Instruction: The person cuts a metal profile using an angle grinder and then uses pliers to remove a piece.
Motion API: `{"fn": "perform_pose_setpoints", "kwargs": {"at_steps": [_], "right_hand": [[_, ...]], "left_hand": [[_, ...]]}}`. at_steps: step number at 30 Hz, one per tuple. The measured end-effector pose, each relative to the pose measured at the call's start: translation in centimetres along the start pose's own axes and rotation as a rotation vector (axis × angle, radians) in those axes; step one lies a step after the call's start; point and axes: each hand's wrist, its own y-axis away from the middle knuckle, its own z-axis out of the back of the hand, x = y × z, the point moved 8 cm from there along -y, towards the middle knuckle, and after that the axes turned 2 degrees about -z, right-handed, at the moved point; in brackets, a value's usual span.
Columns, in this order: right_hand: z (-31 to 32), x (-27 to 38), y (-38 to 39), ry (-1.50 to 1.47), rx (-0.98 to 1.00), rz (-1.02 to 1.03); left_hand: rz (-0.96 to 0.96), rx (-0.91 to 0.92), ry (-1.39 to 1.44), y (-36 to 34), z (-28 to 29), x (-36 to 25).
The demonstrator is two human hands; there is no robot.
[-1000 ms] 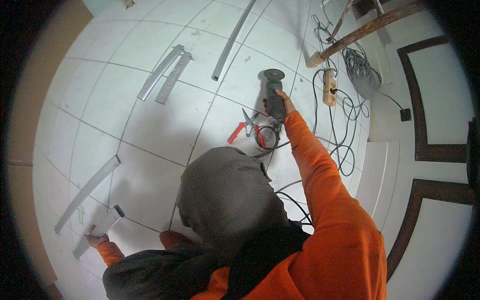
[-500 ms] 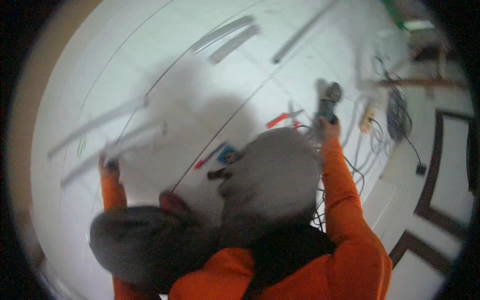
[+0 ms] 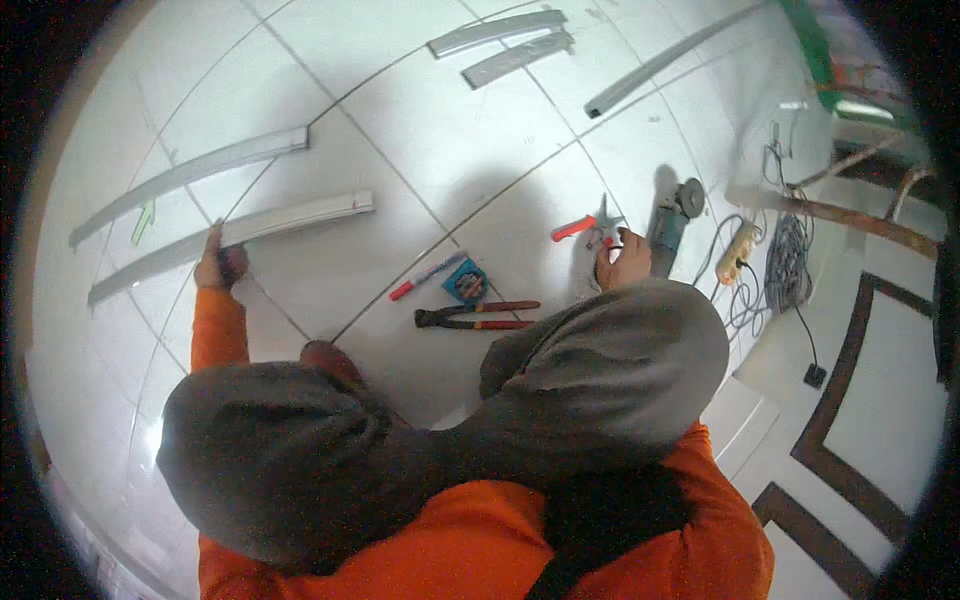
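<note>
At the left, my left hand (image 3: 212,262) grips the near edge of a long light-grey metal channel (image 3: 290,215), one finger lying over it. A dark patch by that hand is too unclear to name. A second channel (image 3: 200,172) lies beyond it. My right hand (image 3: 626,262) is open, fingers bent and apart, just nearer than a red-handled hand tool (image 3: 577,229) with grey metal ends. To its right an angle grinder (image 3: 672,230) rests on the floor. Between my hands lie a red-capped marker (image 3: 425,277), a blue tape measure (image 3: 465,282) and pincers (image 3: 480,315).
Two short channel pieces (image 3: 515,58) and a longer strip (image 3: 670,65) lie farther off on the tiles. A yellow power strip (image 3: 737,252), a coiled cable (image 3: 790,265) and a rusty metal frame (image 3: 870,225) stand at the right, near a brown-trimmed white panel (image 3: 890,375).
My right hand has let go of the grinder, which now rests on the floor, and has come back beside the red-handled tool. My left hand remains at the channel. The view has shifted.
</note>
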Motion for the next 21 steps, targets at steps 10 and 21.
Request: {"fn": "perform_pose_setpoints", "kwargs": {"at_steps": [10,21], "right_hand": [[-6.6,4.3,-0.4,0.525,0.638,0.092],[-11.6,3.3,-0.9,0.228,0.236,0.164]], "left_hand": [[-0.43,-0.487,-1.675,7.2,-9.6,-10.4],[-0.478,-0.298,-2.122,5.9,-2.5,-10.7]]}}
